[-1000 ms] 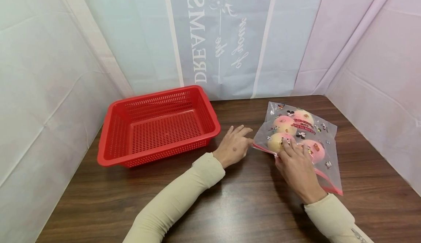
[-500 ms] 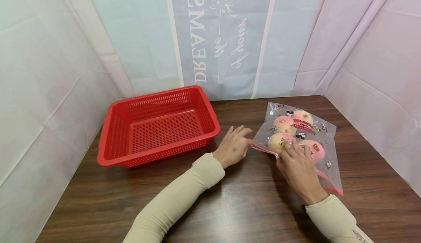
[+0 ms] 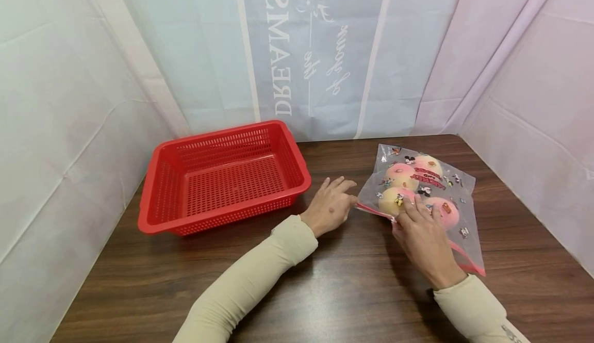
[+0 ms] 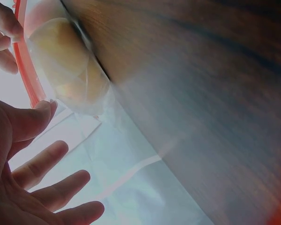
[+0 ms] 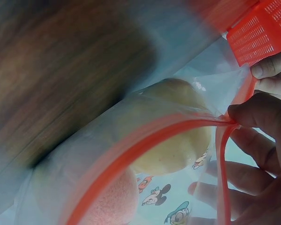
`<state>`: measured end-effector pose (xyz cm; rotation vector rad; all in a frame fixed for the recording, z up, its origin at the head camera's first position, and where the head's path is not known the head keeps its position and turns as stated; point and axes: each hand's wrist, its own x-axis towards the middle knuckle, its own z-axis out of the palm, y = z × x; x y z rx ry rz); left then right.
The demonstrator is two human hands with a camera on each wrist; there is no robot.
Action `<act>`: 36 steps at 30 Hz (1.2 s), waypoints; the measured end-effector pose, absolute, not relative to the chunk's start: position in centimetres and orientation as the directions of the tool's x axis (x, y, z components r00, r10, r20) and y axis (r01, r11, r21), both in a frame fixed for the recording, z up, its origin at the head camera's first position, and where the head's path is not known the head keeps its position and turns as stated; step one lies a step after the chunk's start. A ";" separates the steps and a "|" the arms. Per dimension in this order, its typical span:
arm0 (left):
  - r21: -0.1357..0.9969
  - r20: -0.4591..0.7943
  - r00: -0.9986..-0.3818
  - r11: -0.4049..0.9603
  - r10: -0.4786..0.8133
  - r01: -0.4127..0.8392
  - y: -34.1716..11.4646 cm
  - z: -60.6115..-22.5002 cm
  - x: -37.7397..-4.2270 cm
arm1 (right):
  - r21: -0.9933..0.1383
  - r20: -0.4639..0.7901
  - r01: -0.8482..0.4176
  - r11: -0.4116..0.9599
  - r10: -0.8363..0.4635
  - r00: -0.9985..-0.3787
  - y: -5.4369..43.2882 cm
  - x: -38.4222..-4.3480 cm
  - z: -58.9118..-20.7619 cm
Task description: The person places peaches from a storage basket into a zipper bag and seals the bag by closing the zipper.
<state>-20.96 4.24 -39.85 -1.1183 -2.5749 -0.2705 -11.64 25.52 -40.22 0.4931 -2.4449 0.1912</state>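
Observation:
A clear zip bag (image 3: 431, 177) printed with cartoon figures lies at the right of the table, its red zip edge (image 5: 131, 152) toward me. Several pink-and-yellow peaches (image 3: 390, 202) show through the plastic. My left hand (image 3: 327, 208) pinches the left end of the red edge between thumb and forefinger; its other fingers spread out, as the left wrist view shows. Farther right along that edge, my right hand (image 3: 424, 245) pinches the zip with thumb and forefinger, the other fingers lying against the bag. The zip's two red strips gape apart on the far side of this pinch.
An empty red plastic basket (image 3: 223, 188) with perforated walls stands on the left of the wooden table (image 3: 297, 291), close to my left hand. Cloth hangings (image 3: 320, 54) close off the back and both sides.
My right hand has slid slightly to the right along the red zip edge. My left hand, the basket and the peaches have hardly moved.

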 end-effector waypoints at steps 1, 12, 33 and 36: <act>0.045 0.363 -0.642 0.675 0.675 0.736 4.3 -39.9 -20.9 | -0.018 0.610 -0.393 0.919 -0.302 -0.733 25.6 -11.6 -40.2; 0.054 0.371 -0.637 0.669 0.676 0.742 4.1 -39.8 -20.8 | -0.016 0.614 -0.391 0.920 -0.300 -0.730 25.7 -11.5 -40.2; 0.055 0.365 -0.638 0.668 0.678 0.742 3.9 -40.2 -21.0 | -0.017 0.636 -0.401 0.916 -0.300 -0.711 26.0 -11.4 -40.4; 0.049 0.369 -0.636 0.669 0.678 0.742 3.9 -40.2 -20.9 | -0.013 0.645 -0.400 0.916 -0.298 -0.703 26.0 -11.3 -40.6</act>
